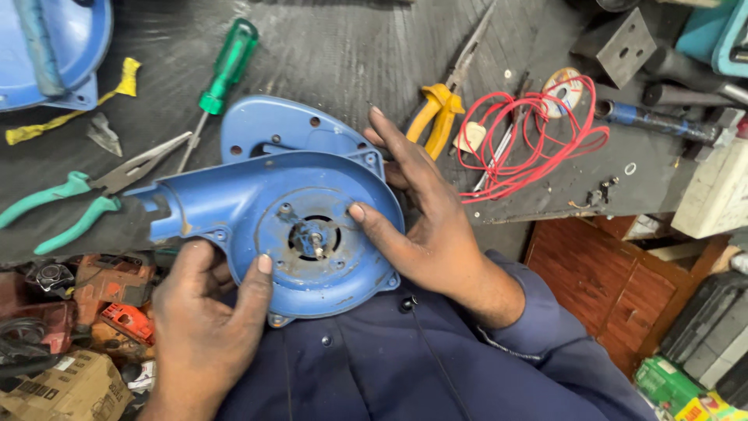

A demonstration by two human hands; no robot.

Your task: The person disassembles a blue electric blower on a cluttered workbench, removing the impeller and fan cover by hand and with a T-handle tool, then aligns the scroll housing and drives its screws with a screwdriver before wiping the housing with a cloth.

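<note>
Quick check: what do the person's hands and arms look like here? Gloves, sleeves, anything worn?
Both hands are bare, no gloves, rings or watch visible. The left hand shows no sleeve in view. The right hand comes out of a dark navy long sleeve with a stitched cuff, matching the navy buttoned garment below. Short nails, grime on the fingers.

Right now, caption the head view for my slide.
Both hands, left hand and right hand, hold a blue blower housing at a cluttered workbench.
</note>
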